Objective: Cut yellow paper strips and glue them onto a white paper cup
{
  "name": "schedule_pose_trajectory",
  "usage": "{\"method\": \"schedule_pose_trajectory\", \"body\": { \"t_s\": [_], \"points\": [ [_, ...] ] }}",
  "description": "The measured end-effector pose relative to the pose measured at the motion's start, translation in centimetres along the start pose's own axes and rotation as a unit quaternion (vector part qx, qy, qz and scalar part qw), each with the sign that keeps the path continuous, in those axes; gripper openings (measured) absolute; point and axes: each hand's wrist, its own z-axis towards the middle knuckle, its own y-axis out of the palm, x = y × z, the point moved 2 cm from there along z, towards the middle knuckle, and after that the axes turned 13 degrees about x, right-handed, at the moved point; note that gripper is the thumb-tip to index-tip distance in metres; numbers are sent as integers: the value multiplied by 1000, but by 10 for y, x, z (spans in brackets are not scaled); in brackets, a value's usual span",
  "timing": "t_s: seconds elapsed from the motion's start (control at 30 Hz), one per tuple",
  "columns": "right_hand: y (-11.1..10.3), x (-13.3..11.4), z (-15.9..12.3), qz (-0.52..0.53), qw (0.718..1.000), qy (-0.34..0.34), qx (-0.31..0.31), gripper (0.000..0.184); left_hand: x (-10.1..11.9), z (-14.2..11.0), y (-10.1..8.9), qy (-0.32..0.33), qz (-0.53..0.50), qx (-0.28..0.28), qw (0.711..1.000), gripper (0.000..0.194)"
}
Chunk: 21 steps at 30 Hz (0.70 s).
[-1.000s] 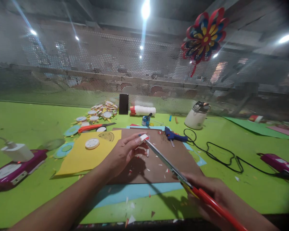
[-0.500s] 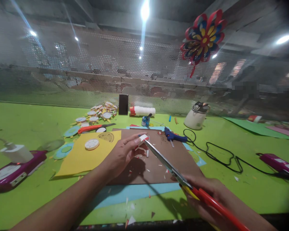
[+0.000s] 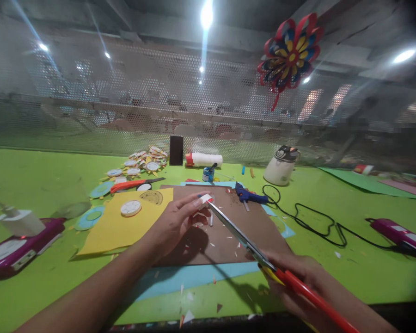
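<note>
Between the fingers of my left hand (image 3: pixel 178 215) is a small white piece with a red edge (image 3: pixel 205 199), likely paper or card. My right hand (image 3: pixel 305 282) is closed around the red handles of a pair of scissors (image 3: pixel 242 238). Their blade tips meet the piece at its red edge, and the blades look nearly together. Below both hands lies a brown board (image 3: pixel 225 247) strewn with small white and red scraps. A yellow sheet (image 3: pixel 104 226) to the left carries a round white disc (image 3: pixel 131 208).
Behind the board stand a blue glue gun (image 3: pixel 251 196), a small blue jar (image 3: pixel 208 174), a white roll (image 3: pixel 204 160) and a dark phone (image 3: pixel 176 150). A pile of round discs (image 3: pixel 152 159) and an orange-handled knife (image 3: pixel 126 185) lie left. Purple power strips (image 3: pixel 398 235) flank the table.
The view has shifted very slightly, so things sit a little further left. Both hands, the scissors and the white piece keep nearly the same pose.
</note>
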Motion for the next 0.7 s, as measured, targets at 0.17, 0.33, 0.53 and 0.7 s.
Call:
{"method": "schedule_pose_trajectory", "body": {
  "t_s": [0.17,0.33,0.53,0.7],
  "points": [
    [-1,-3,1,-5,1000,11,11,35,0,0,-1,-5,-6,1,1000,26],
    [-1,-8,-2,-4,1000,21,15,32,1,0,-2,-18,-23,10,1000,27],
    [-2,-16,-3,-2,999,-4,-39,34,3,-1,-4,-14,11,14,1000,27],
    [-2,-11,-5,-7,1000,14,-19,35,1,-1,-4,-8,3,-4,1000,29]
  ]
}}
